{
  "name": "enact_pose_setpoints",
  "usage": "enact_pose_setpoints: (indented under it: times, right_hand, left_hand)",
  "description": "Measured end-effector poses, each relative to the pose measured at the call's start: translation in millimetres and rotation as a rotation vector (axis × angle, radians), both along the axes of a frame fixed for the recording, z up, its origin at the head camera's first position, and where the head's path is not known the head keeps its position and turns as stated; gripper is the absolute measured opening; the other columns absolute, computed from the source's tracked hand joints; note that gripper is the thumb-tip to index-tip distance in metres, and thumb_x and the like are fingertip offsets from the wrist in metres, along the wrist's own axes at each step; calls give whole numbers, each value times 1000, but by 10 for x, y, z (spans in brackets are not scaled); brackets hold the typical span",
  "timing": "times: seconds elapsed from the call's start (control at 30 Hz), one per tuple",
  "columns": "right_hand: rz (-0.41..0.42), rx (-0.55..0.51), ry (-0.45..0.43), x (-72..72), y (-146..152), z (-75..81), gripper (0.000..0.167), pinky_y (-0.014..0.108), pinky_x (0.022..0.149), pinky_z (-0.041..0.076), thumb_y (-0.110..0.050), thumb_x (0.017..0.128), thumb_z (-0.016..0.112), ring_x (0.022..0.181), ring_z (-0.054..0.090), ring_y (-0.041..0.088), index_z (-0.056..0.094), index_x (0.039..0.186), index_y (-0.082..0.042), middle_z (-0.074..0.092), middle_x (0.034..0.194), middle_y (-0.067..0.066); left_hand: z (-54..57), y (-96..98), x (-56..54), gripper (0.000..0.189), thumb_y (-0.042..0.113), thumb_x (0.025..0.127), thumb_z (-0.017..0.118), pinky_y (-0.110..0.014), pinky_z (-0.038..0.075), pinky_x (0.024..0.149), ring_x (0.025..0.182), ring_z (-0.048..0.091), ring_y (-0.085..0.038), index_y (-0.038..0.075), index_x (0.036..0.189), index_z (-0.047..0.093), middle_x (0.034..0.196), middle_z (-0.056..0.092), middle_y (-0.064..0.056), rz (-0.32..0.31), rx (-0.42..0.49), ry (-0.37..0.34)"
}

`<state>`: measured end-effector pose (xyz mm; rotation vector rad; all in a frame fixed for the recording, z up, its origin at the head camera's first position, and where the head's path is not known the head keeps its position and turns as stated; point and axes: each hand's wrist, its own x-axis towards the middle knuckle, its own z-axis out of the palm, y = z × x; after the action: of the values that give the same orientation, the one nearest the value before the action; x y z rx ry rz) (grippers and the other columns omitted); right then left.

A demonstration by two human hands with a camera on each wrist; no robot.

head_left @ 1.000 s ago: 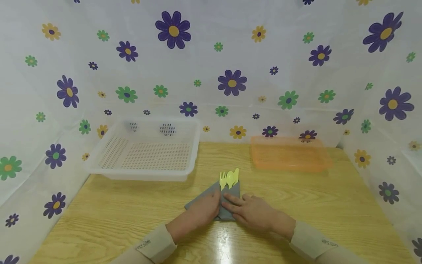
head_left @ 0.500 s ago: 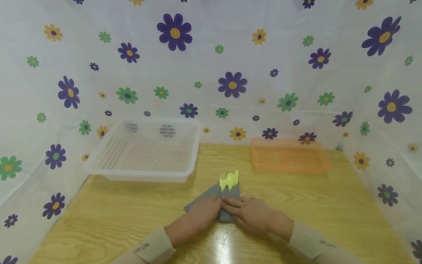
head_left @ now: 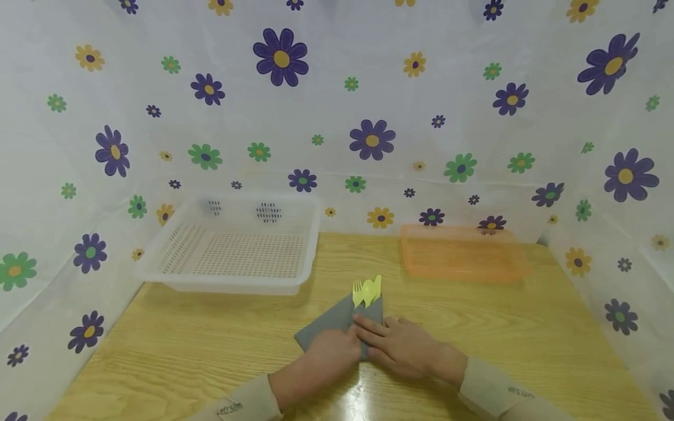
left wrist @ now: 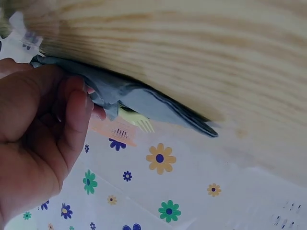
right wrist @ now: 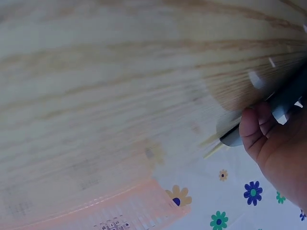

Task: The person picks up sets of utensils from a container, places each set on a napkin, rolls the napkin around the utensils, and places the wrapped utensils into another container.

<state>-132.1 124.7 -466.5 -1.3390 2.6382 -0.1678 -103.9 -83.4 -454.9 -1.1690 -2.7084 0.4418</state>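
Observation:
A grey folded napkin [head_left: 329, 320] lies on the wooden table, its left corner pointing outward. Out of its top stick a yellow-green fork [head_left: 357, 292], spoon [head_left: 368, 292] and knife [head_left: 377, 287], side by side, their lower parts hidden in the cloth. My left hand [head_left: 333, 355] is over the napkin's lower middle, fingers curled; in the left wrist view its thumb and fingers pinch the cloth's edge [left wrist: 98, 86]. My right hand [head_left: 408, 349] presses the napkin's right side with extended fingers, their tips close to the left hand's. The fork's tines [left wrist: 144, 123] show beneath the cloth there.
A white perforated basket [head_left: 231, 285] stands at the back left of the table [head_left: 210, 327]. An orange shallow basket [head_left: 458, 275] is at the back right. Flower-printed white sheeting [head_left: 326, 105] encloses the back and both sides.
My left hand has slid down the napkin toward my body, baring more of its left flap. The right hand stays pressed in place. The head view has tilted up slightly.

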Motion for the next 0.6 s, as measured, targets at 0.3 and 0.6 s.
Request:
enact_pose_setpoints:
  times: [0.3,0.6]
  right_hand:
    - [15,-33,45,-55,-25,11,49,42,93,47,-37,110,26,108,58,25,31,156,-23,25,163,-3]
    - [25,54,117,-57,-81,21,50,33,77,50,-41,109,28,97,58,18,33,156,-25,26,162,-5]
  left_hand:
    - [-7,16,80,12,23,87,72,-23,47,43,56,55,-6,16,79,78,84,71,-1,-69,-111,57]
    - [129,-52,126,11,17,89,68,-25,49,50,63,56,-8,9,96,71,80,58,2,23,-33,-95]
